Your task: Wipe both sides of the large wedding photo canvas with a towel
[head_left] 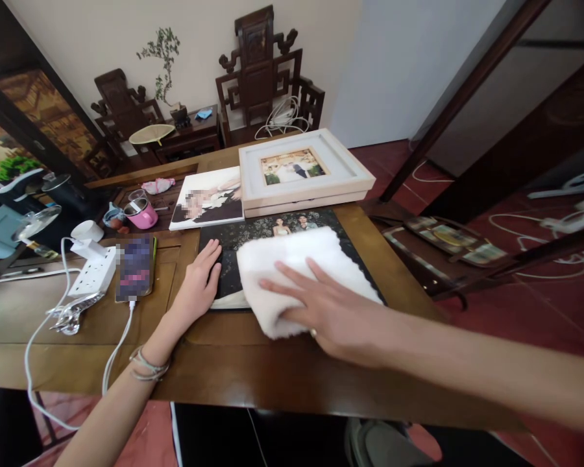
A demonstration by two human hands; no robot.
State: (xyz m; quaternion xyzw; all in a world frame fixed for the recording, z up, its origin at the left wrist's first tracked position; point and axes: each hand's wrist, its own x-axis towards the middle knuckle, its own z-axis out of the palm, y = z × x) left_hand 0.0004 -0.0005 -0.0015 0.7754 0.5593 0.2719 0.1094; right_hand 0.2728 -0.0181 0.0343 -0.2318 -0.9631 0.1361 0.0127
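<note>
A dark photo print (pixel 292 227) lies flat on the wooden table (pixel 224 363). My right hand (pixel 321 308) lies flat on a white folded towel (pixel 292 266) that covers much of the print, fingers stretched out. My left hand (pixel 199 279) rests open on the print's left edge, palm down, holding it in place. A bracelet circles my left wrist.
Behind the print stand a white framed photo (pixel 302 170) and another print (pixel 208 196). A phone (pixel 135 267) on a cable, a white power strip (pixel 93 271), a pink cup (pixel 141 211) and keys (pixel 68 318) lie at the left. Carved chairs stand at the back.
</note>
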